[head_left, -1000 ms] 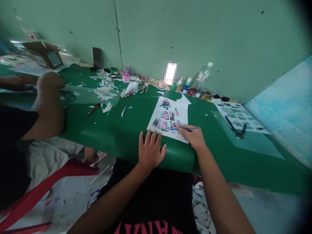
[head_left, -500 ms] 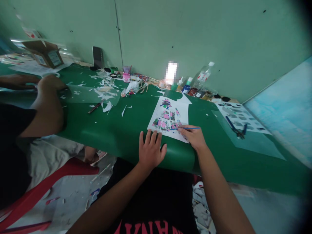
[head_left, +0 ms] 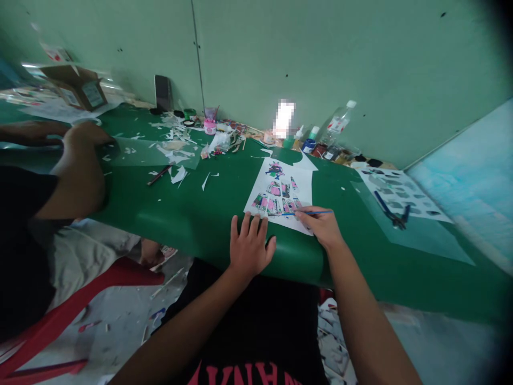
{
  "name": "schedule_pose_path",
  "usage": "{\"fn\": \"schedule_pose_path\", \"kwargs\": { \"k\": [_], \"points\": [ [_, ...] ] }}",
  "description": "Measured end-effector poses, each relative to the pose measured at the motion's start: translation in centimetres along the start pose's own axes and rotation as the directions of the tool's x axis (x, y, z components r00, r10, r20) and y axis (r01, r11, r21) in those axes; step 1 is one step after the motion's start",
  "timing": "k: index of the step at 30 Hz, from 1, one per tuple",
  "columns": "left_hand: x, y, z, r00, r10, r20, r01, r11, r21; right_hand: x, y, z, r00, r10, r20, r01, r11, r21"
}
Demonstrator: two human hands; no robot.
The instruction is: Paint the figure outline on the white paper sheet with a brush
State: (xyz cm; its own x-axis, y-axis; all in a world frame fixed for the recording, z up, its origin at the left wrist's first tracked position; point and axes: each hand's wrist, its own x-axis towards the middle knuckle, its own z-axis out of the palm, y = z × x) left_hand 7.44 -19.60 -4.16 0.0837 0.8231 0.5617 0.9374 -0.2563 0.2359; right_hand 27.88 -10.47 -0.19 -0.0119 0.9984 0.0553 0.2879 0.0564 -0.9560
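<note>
A white sheet (head_left: 301,179) printed with small pink, green and black shapes lies on the green table cover (head_left: 200,208) in front of me. My right hand (head_left: 320,227) pinches a thin blue paintbrush (head_left: 310,213), its tip on the shapes near the sheet's lower edge. My left hand (head_left: 250,248) lies flat with fingers spread on the table's front edge, just touching the sheet's lower left corner.
Another person's arm (head_left: 78,171) rests on the table at left. Paper scraps (head_left: 176,155), paint jars (head_left: 308,145), a plastic bottle (head_left: 337,124) and a phone (head_left: 161,93) line the back. A second printed sheet (head_left: 396,192) with blue pliers (head_left: 395,214) lies right.
Both hands stay where they were; only the view has shifted slightly.
</note>
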Motion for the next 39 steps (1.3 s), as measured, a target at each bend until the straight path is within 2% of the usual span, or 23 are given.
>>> {"fn": "schedule_pose_path", "kwargs": {
  "k": [7, 15, 21, 39],
  "points": [
    [0.06, 0.04, -0.09, 1.0, 0.0, 0.005, 0.0, 1.0, -0.011, 0.12, -0.14, 0.07, 0.999, -0.023, -0.025, 0.021, 0.998, -0.054],
    [-0.01, 0.02, -0.12, 1.0, 0.001, 0.001, 0.0, 1.0, -0.006, -0.08, -0.09, 0.03, 1.0, -0.02, -0.009, 0.019, 0.999, -0.035],
    [-0.03, 0.01, -0.12, 1.0, 0.0, 0.004, 0.0, 1.0, -0.013, 0.13, 0.14, -0.04, 0.998, -0.062, -0.011, 0.061, 0.995, -0.073],
    [-0.01, 0.0, -0.12, 1.0, 0.001, 0.012, -0.001, 1.0, -0.007, -0.1, -0.12, 0.11, 0.999, -0.035, -0.026, 0.034, 0.998, -0.051]
  ]
}}
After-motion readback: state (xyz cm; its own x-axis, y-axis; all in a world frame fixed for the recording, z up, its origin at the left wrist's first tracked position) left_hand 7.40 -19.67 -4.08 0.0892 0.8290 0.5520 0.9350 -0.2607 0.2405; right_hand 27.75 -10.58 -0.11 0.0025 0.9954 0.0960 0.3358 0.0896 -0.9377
